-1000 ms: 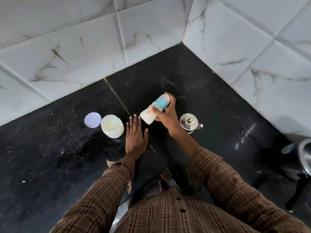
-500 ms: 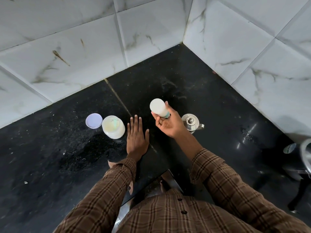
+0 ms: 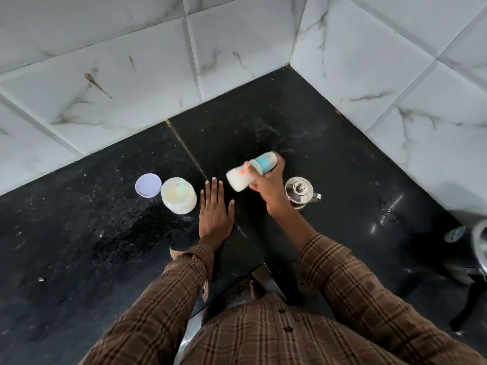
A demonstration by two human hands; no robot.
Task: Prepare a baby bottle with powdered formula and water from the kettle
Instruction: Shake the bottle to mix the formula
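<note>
- Right hand (image 3: 264, 184) just right of frame centre, fingers curled round a baby bottle (image 3: 251, 171), gripping it near the middle
- Bottle held tilted almost on its side above the black counter (image 3: 79, 259), white milky base toward the left, teal collar and clear cap toward the upper right
- Left hand (image 3: 214, 212) at frame centre, flat on the counter, palm down, fingers straight and close together, holding nothing
- Both forearms in brown plaid sleeves (image 3: 355, 285), rising from the bottom of the frame
- Steel kettle (image 3: 300, 192) with knobbed lid just right of the right wrist, upright on the counter
- Open white formula tub (image 3: 179, 196) just left of the left hand's fingertips, pale powder inside with what looks like a scoop
- Lilac lid (image 3: 148, 185) lying flat, touching or almost touching the tub's left side
- White marbled wall tiles (image 3: 131, 61) across the top, meeting in a corner at upper right
- Dark appliance (image 3: 471, 248) partly cut off at the right edge
</note>
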